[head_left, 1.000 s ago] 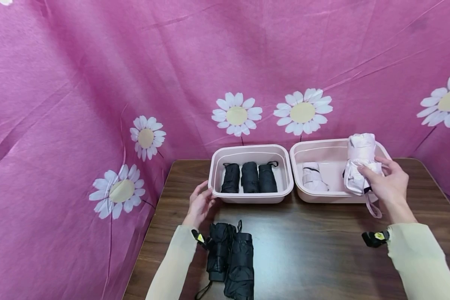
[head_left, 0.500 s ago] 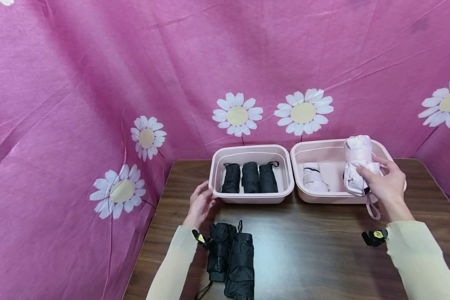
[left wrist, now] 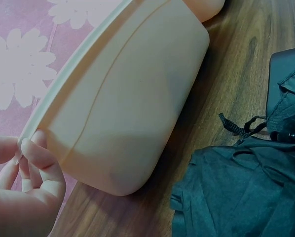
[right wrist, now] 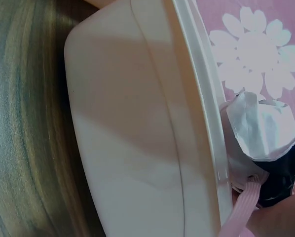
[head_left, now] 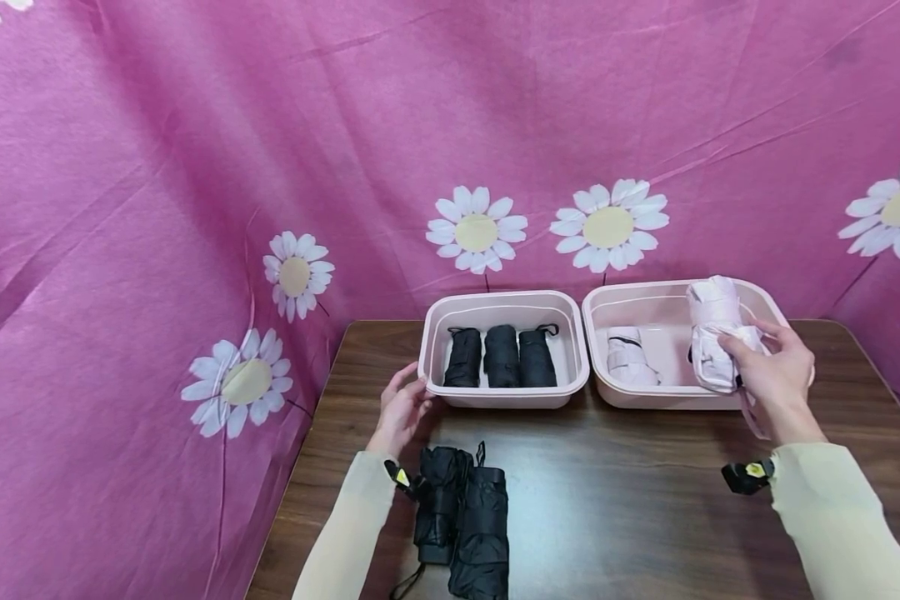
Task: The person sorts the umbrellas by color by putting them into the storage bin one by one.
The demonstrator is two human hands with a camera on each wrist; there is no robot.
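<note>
With thumb and fingers, my left hand pinches the rim of the left pale pink plastic bin at its near-left corner. In that bin lie three folded black umbrellas, side by side. My right hand grips a folded pale pink umbrella by its near end, over the right side of the right pale pink bin. A pink strap hangs from it outside the rim in the right wrist view. Another folded pale pink umbrella lies inside at the left.
Two more folded black umbrellas lie side by side on the wooden table, close to my left forearm. Both bins stand next to each other near the table's back edge. A pink cloth with daisies hangs behind.
My right hand has shifted slightly left with the pale pink umbrella, whose far end has come down a little. My left hand stays on the left bin's rim.
</note>
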